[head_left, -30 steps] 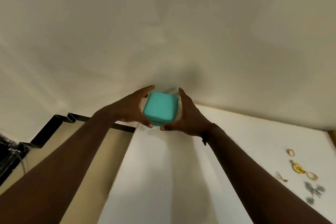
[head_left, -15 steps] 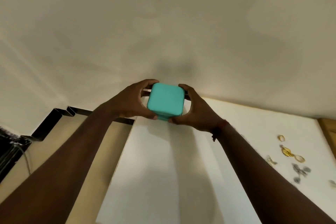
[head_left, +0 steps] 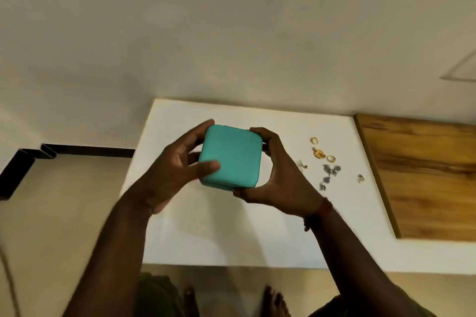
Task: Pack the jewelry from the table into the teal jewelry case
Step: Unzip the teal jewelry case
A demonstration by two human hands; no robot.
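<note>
Between left hand (head_left: 173, 177) and right hand (head_left: 282, 179), teal case (head_left: 233, 156), fingers (head_left: 205, 168) gripping, seemingly above table (head_left: 231, 235)

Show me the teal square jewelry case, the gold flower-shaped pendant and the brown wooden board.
teal square jewelry case (head_left: 233, 157), head view, middle of its lid.
gold flower-shaped pendant (head_left: 319, 154), head view, its round centre.
brown wooden board (head_left: 422, 175), head view, bare middle of its top.

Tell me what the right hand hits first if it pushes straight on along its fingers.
Nothing new: the right hand grips the closed teal square jewelry case, fingers curled round its far corner. Past it, probably only white tabletop, then the beige wall; depth unclear.
</note>
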